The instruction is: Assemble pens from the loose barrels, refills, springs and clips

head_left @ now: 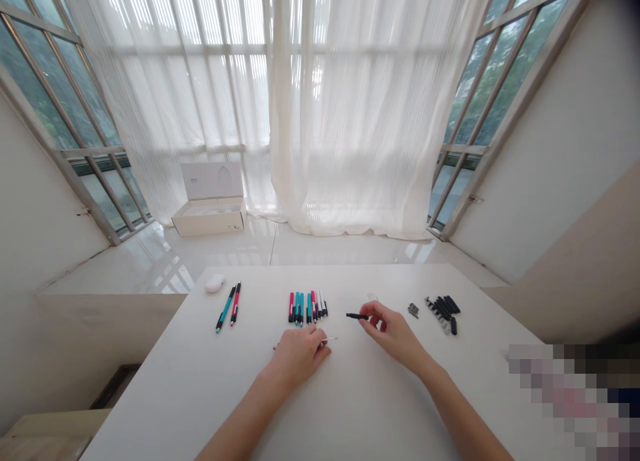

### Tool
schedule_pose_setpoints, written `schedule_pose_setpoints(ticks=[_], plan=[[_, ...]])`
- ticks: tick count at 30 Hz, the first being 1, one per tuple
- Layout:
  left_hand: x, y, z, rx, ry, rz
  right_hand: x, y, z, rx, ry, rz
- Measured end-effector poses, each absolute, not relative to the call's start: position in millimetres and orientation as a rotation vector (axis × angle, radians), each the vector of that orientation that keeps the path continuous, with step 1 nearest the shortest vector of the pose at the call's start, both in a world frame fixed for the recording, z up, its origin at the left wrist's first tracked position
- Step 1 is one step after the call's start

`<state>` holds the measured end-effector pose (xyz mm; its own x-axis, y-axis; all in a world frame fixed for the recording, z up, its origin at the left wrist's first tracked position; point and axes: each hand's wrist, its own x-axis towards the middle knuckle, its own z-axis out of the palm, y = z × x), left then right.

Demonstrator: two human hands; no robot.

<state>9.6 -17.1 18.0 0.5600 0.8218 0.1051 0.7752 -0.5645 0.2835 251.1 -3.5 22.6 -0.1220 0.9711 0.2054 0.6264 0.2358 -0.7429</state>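
Note:
My left hand (299,354) rests on the white table (350,408), its fingers closed round a thin pen refill (330,340) whose tip sticks out to the right. My right hand (390,328) pinches a small black pen part (356,316) between thumb and forefinger, just above the tabletop. Beyond my left hand lies a row of several pen barrels (306,307) in pink, teal and white. Tiny metal springs (373,297) lie just beyond my right hand.
Two whole pens (229,306), one teal and one pink, lie at the left beside a white earbud case (215,283). Small grey bits (413,310) and a heap of black pen parts (443,310) sit at the right. An open white box (210,214) stands on the floor by the curtains.

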Motion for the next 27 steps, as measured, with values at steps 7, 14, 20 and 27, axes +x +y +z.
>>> schedule_pose_setpoints(ticks=[7, 14, 20, 27], plan=[[11, -18, 18, 2.609, 1.306, 0.317, 319, 9, 40, -1.681, -1.537, 0.250], [11, -20, 20, 2.666, 1.289, 0.309, 378, 17, 38, -1.935, -1.430, 0.057], [10, -20, 20, 2.688, 1.271, 0.312, 416, 8, 11, -2.122, -1.326, 0.000], [11, -19, 21, 2.695, 1.254, 0.287, 456, -7, 0, -2.347, -1.148, 0.038]])
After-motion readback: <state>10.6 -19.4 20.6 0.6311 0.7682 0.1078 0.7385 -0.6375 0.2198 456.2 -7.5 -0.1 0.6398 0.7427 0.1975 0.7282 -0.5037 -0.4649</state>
